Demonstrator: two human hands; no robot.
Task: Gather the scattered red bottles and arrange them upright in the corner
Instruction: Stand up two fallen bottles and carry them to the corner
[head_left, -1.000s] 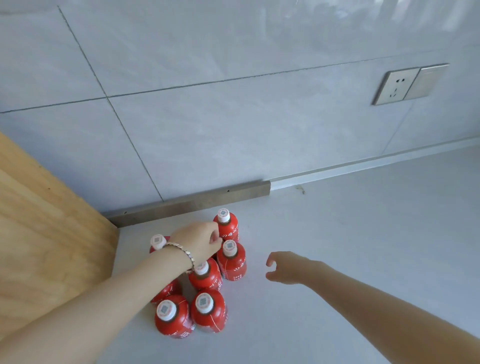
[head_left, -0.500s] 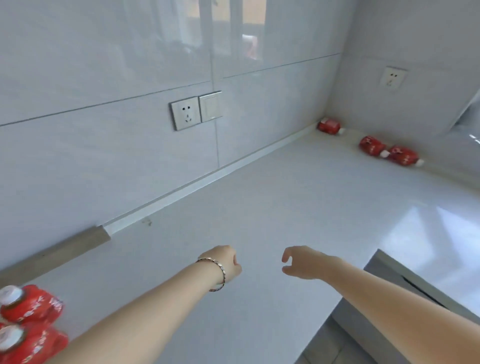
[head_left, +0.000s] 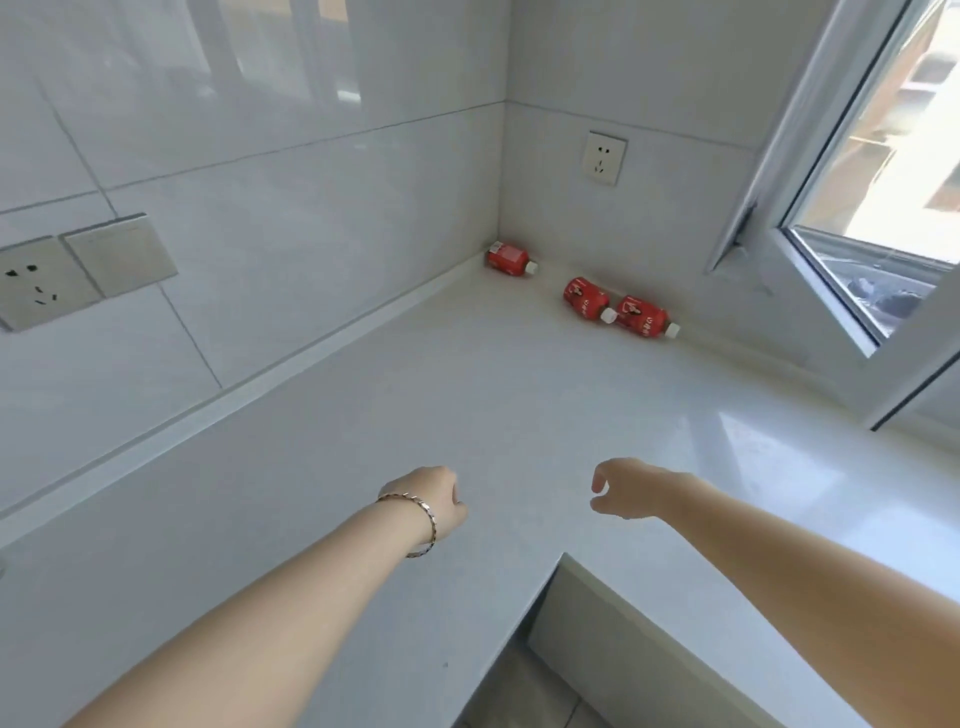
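Three red bottles with white caps lie on their sides at the far end of the white counter. One bottle rests right in the wall corner. Two more, a middle bottle and a right bottle, lie end to end along the right wall. My left hand, with a bracelet on its wrist, hovers over the counter with fingers curled and nothing in it. My right hand hangs beside it, fingers loosely apart and empty. Both hands are far short of the bottles.
A socket and switch plate sit on the left tiled wall, another socket on the right wall. An open window juts in at the right. The counter's inner edge drops off just below my hands.
My view has swung right, away from the upright bottle cluster, which has left the frame. My left hand let go of that cluster; both hands now reach over the counter toward the far corner.
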